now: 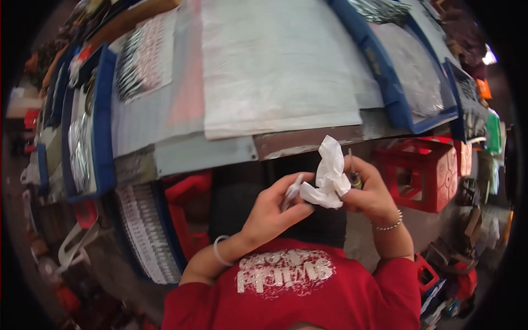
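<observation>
In front of my chest, just off the near edge of the table, my left hand [278, 208] is closed on a small slim white piece [293, 191]; its kind is unclear. My right hand [371, 190] grips a crumpled white tissue [330, 176], which stands up between the two hands. A thin tool with a metal tip and a yellowish part [356, 180] also shows within the right hand's fingers; I cannot make out its kind. The tissue's lower left end reaches close to the left fingertips, and whether they touch it is not clear.
A white sheet [280, 71] covers the table's middle. Rows of small metal pieces [140, 58] lie at its left. Blue bins [102, 121] flank both sides, one holding a clear plastic bag [412, 71]. Red plastic stools [423, 176] stand below, beside a tray of pieces [146, 231].
</observation>
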`<state>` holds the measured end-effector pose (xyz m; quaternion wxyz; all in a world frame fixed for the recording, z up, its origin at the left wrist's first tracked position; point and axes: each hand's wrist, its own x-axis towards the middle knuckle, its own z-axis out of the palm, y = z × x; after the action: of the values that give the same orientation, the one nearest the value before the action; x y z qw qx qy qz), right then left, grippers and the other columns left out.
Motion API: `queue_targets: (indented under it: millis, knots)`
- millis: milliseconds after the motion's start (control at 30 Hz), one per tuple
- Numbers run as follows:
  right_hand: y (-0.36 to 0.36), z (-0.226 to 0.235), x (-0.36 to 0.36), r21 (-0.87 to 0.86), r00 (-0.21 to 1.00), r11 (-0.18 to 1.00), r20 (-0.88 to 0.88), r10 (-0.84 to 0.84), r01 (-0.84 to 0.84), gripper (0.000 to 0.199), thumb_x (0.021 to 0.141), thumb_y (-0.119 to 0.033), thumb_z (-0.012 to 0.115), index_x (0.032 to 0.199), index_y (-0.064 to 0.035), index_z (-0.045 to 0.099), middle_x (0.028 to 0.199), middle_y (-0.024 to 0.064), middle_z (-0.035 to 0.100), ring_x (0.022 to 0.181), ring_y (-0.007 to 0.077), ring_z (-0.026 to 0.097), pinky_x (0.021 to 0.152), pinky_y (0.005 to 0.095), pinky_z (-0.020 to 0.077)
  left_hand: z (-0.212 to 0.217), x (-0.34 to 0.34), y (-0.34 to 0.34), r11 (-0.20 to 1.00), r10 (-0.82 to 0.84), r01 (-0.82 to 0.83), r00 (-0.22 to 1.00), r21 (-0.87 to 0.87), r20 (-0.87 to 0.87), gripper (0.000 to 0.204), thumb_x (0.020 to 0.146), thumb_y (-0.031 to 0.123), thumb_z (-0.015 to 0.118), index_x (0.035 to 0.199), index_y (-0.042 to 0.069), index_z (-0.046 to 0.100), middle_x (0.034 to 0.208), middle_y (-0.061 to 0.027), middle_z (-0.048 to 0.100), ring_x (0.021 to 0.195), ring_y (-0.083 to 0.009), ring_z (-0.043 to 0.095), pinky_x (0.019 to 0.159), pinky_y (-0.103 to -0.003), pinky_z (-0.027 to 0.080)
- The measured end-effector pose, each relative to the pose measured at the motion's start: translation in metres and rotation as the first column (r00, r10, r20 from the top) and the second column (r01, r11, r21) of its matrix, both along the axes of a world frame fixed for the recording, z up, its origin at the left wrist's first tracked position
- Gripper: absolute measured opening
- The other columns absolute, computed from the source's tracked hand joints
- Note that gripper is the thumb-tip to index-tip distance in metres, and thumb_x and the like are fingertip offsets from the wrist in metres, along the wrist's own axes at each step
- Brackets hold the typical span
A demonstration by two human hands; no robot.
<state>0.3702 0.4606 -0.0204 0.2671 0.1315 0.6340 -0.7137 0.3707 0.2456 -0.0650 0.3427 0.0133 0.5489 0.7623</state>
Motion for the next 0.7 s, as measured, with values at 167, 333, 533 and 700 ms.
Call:
queue_targets:
  millis: [167, 333, 533, 700]
  knots:
    - [-0.026, -0.036, 0.008, -0.148, 0.994, 0.984, 0.068, -0.086, 0.096, 0.020, 0.080, -0.008, 0.063, 0.096, -0.0058, 0.052, 0.069, 0.0002, 0.055, 0.045, 0.0029, 0.044, 0.039, 0.0172, 0.0307, -0.012, -0.003, 0.002, 0.991, 0.117, -0.115, 0.993, 0.063, -0.031, 0.013, 0.089, 0.010, 0.064, 0.096, 0.001, 0.057, 0.081, 0.0041, 0.057, 0.069, 0.0004, 0.047, 0.057, -0.017, 0.038]
    - [-0.037, -0.066, 0.014, -0.289, 0.870, 0.831, 0.012, -0.493, 0.475, 0.014, 0.089, -0.009, 0.052, 0.102, -0.0062, 0.049, 0.073, 0.0042, 0.058, 0.043, 0.0054, 0.045, 0.036, 0.0202, 0.0356, -0.018, 0.008, -0.015, 0.982, 0.164, -0.174, 0.977, -0.067, -0.137, 0.010, 0.091, 0.012, 0.063, 0.088, 0.003, 0.059, 0.068, 0.0033, 0.054, 0.060, -0.0004, 0.045, 0.053, -0.016, 0.034]
    - [-0.045, -0.067, 0.017, -0.314, 0.832, 0.793, -0.020, -0.555, 0.521, 0.016, 0.089, -0.014, 0.055, 0.101, -0.0066, 0.049, 0.072, 0.0024, 0.056, 0.042, 0.0046, 0.042, 0.035, 0.0209, 0.0346, -0.024, 0.016, -0.022, 0.937, 0.349, -0.348, 0.931, 0.032, -0.107, 0.011, 0.092, 0.013, 0.061, 0.088, 0.004, 0.058, 0.064, 0.0024, 0.052, 0.055, -0.0011, 0.041, 0.047, -0.017, 0.030]
    - [-0.040, -0.061, 0.012, -0.364, 0.846, 0.794, -0.033, -0.533, 0.486, 0.018, 0.086, -0.011, 0.059, 0.101, -0.0063, 0.050, 0.073, 0.0013, 0.056, 0.043, 0.0037, 0.041, 0.037, 0.0200, 0.0351, -0.027, 0.017, -0.026, 0.928, 0.365, -0.358, 0.929, 0.104, -0.056, 0.007, 0.092, 0.009, 0.059, 0.092, 0.002, 0.061, 0.065, -0.0005, 0.055, 0.051, -0.0034, 0.041, 0.043, -0.019, 0.028]
